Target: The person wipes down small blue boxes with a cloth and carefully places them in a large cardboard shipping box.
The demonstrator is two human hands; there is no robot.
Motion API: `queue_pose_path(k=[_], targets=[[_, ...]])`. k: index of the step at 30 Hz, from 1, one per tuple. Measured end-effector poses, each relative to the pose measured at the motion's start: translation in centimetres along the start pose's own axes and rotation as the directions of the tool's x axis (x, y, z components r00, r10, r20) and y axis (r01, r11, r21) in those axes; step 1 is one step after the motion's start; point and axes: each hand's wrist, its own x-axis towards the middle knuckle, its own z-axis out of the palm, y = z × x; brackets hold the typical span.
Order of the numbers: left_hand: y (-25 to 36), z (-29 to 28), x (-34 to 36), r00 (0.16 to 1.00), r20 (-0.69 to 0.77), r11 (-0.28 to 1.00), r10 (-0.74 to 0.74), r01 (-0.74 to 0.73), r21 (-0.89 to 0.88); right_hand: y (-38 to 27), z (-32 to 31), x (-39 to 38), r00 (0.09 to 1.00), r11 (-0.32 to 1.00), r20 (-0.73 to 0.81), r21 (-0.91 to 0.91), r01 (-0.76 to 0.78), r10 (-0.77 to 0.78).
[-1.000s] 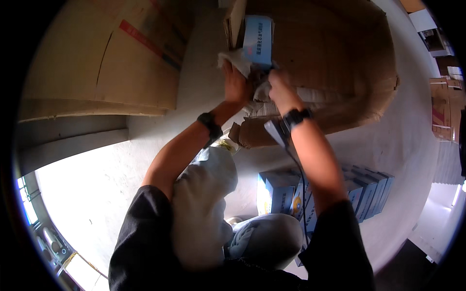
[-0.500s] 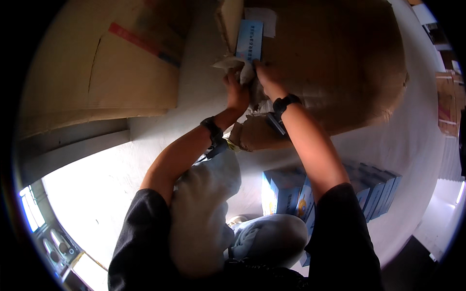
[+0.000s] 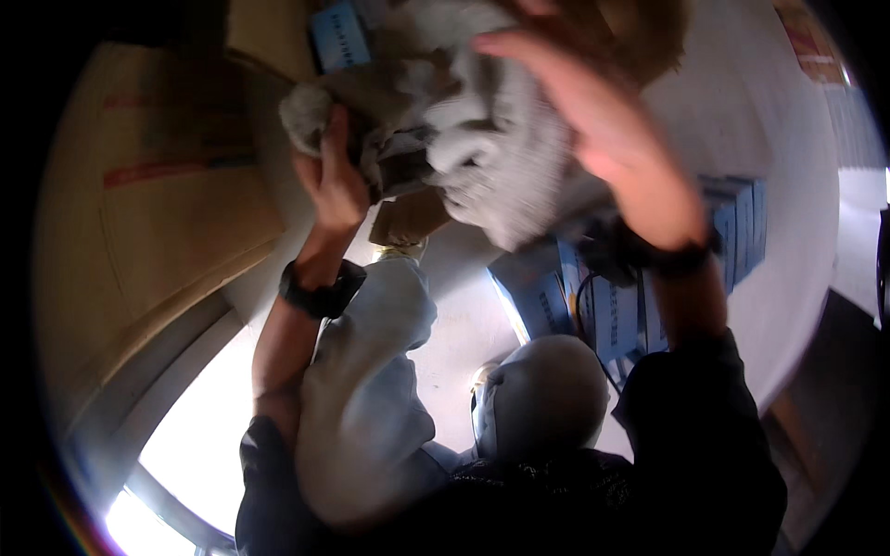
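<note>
Nearest the body were the person's pale trousers [image 3: 547,394], and beyond the right knee a row of small blue cartons [image 3: 612,315] stood on the floor. Farther out, a crumpled off-white sheet [image 3: 505,139], cloth or paper (the blur hid which), hung bunched between the two hands. The left hand [image 3: 332,181] appeared to grasp its left end, thumb up beside a fluffy clump; the right hand [image 3: 589,102] lay over its upper right side with fingers spread, though whether they pinched any of it could not be told. Half a second earlier both hands had been close together beside a single blue box [image 3: 340,39]; now they were wide apart and the sheet was drawn out, so the handling seemed to centre on the sheet. That box lay past the left hand, beside a brown cardboard panel [image 3: 269,37].
</note>
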Motion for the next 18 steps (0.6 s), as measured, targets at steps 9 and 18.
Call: queue_pose_path(k=[9, 18], targets=[[12.4, 9.1, -7.2, 0.767, 0.632, 0.929, -0.11, 0.306, -0.209, -7.5, -6.7, -19.5, 0.947, 0.687, -0.255, -0.724, -0.053, -0.196], [15.1, 16.6, -8.7, 0.432, 0.894, 0.969, -0.117, -0.148, 0.198, 0.2, -6.5, -31.6, 0.852, 0.817, -0.516, -0.455, -0.355, 0.083]])
